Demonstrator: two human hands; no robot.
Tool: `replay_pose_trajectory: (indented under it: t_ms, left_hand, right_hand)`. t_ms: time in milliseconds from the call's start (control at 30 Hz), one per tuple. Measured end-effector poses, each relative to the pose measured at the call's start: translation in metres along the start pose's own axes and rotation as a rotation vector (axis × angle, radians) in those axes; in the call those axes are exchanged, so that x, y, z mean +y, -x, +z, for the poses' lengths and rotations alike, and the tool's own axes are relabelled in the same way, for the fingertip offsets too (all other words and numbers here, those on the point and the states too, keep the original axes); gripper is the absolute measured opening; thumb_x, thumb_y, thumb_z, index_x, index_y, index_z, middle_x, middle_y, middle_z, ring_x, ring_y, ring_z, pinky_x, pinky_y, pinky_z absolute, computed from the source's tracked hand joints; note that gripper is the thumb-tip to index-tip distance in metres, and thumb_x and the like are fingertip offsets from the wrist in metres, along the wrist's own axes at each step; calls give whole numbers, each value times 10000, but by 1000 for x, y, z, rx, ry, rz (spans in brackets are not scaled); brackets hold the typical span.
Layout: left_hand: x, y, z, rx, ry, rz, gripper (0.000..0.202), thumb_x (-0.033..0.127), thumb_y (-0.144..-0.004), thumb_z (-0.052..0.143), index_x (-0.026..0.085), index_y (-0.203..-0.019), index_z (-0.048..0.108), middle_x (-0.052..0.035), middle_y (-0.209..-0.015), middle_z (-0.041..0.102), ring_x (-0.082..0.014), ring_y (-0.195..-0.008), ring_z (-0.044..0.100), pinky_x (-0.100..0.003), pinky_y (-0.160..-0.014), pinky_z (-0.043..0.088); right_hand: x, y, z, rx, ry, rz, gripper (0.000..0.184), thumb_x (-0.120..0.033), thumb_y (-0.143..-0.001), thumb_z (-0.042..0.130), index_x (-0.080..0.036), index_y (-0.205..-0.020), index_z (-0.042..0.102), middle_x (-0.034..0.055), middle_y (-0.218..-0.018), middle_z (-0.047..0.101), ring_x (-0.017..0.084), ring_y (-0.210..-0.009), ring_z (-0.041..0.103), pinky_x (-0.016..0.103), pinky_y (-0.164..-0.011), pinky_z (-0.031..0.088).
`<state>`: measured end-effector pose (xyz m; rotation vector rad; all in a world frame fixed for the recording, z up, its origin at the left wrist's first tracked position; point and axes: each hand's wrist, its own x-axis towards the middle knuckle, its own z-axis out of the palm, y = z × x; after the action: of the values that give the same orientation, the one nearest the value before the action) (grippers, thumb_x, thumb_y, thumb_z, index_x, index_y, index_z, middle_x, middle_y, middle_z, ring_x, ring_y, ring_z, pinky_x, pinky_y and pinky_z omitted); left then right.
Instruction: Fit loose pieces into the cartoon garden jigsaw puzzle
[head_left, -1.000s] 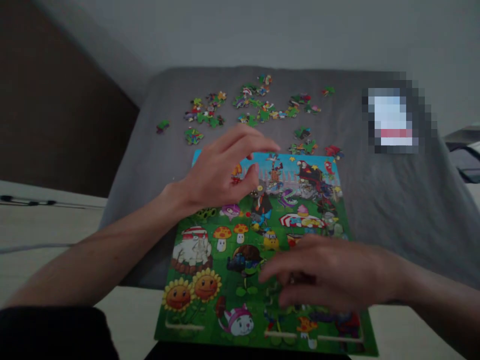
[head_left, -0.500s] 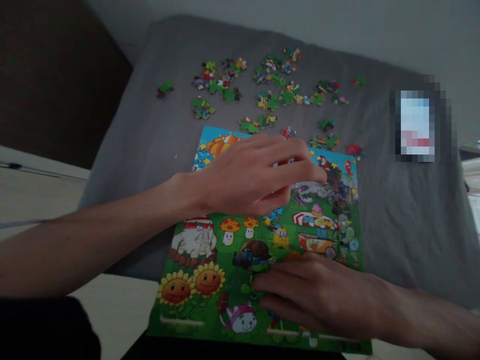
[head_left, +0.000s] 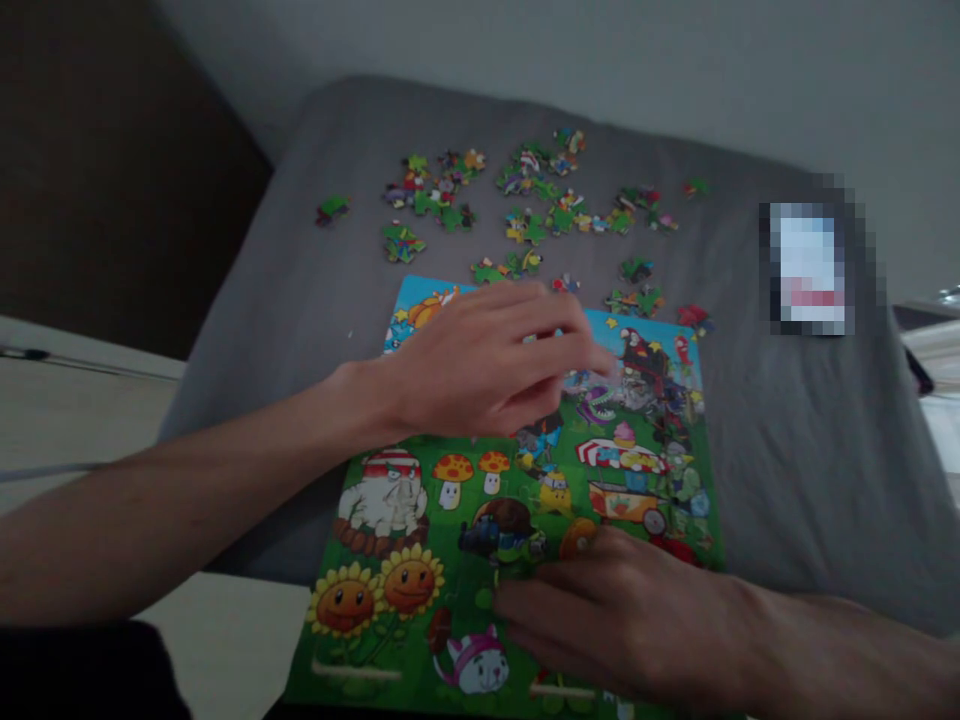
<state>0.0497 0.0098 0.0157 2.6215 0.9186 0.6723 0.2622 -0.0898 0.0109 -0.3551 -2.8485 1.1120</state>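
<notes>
A colourful jigsaw puzzle board point(head_left: 465, 560) with cartoon plants and figures lies in front of me. My left hand point(head_left: 487, 360) reaches over its upper part, palm down with fingers apart and slightly bent. Nothing shows in that hand, though its palm side is hidden. At the board's lower right, my right hand point(head_left: 630, 610) lies over the picture with its fingers stretched leftwards, also palm down. A pair of sunflowers point(head_left: 379, 590) and a cat in a pink cap point(head_left: 476, 660) are printed near the board's lower edge. Both hands cover parts of the picture.
Loose puzzle pieces point(head_left: 525, 225) lie scattered beyond the board on a grey cloth surface point(head_left: 285, 340). A single piece point(head_left: 332, 210) sits apart at the left. To the right lies a blurred-out rectangular object point(head_left: 810, 265). A pale wall point(head_left: 600, 60) stands behind.
The whole scene has shifted slightly down and left in view. My left hand's fingers have drawn back a little over the board; my right hand stays in nearly the same place.
</notes>
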Motion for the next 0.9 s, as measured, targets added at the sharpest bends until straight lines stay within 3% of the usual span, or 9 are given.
replay_pose_trajectory:
  t_ms: [100, 233, 367, 467, 600, 733, 900]
  left_hand:
    - [-17, 2, -6, 181, -74, 55, 225, 165, -945, 479, 248, -1044, 663, -25, -1030, 713, -184, -987, 656, -341, -903, 527]
    - [-46, 2, -16, 301, -186, -26, 189, 148, -930, 509, 222, -1012, 662, -34, -997, 718, -187, -947, 656, -354, -894, 526]
    - [-75, 5, -22, 260, -259, -165, 199, 207, -927, 508, 284, -1010, 672, -27, -1018, 711, -215, -1009, 648, -411, -981, 488]
    - [-94, 10, -21, 134, -319, -252, 251, 294, -919, 513, 264, -1099, 685, -60, -1141, 689, -258, -1130, 602, -467, -1061, 431]
    - [-108, 15, -15, 57, -326, -294, 314, 350, -948, 491, 277, -1175, 695, -68, -1238, 655, -260, -1194, 554, -483, -1084, 394]
    - [-104, 15, -13, -2, -316, -251, 305, 324, -971, 484, 335, -1150, 729, -58, -1290, 621, -270, -1237, 520, -525, -1093, 365]
    - [-94, 15, -13, -55, -324, -206, 307, 319, -964, 501, 352, -1123, 761, -80, -1310, 610, -333, -1269, 484, -581, -1058, 375]
  right_hand:
    - [5, -1, -6, 146, 26, -55, 229, -161, -1010, 417, -179, -903, 618, -30, -618, 609, 109, -451, 466, 308, -406, 293]
    - [34, 7, -33, 524, 70, 49, 146, -161, -964, 516, -205, -1004, 650, -43, -624, 651, 89, -469, 538, 261, -460, 392]
    - [84, 24, -66, 896, 171, 418, 121, -218, -934, 580, -237, -965, 695, -19, -709, 717, 102, -489, 569, 248, -489, 449]
    - [120, 33, -79, 1016, 180, 521, 149, -247, -925, 571, -210, -956, 712, 33, -831, 748, 153, -637, 646, 281, -585, 501]
    - [143, 31, -79, 1026, 244, 477, 147, -245, -922, 576, -204, -954, 713, 49, -852, 725, 191, -771, 650, 337, -723, 516]
    - [137, 20, -73, 908, 310, 351, 169, -198, -944, 551, -211, -1019, 703, 64, -951, 732, 215, -922, 645, 401, -865, 496]
    - [131, 18, -70, 835, 318, 322, 159, -174, -945, 559, -197, -1011, 703, 81, -992, 729, 226, -978, 636, 413, -894, 491]
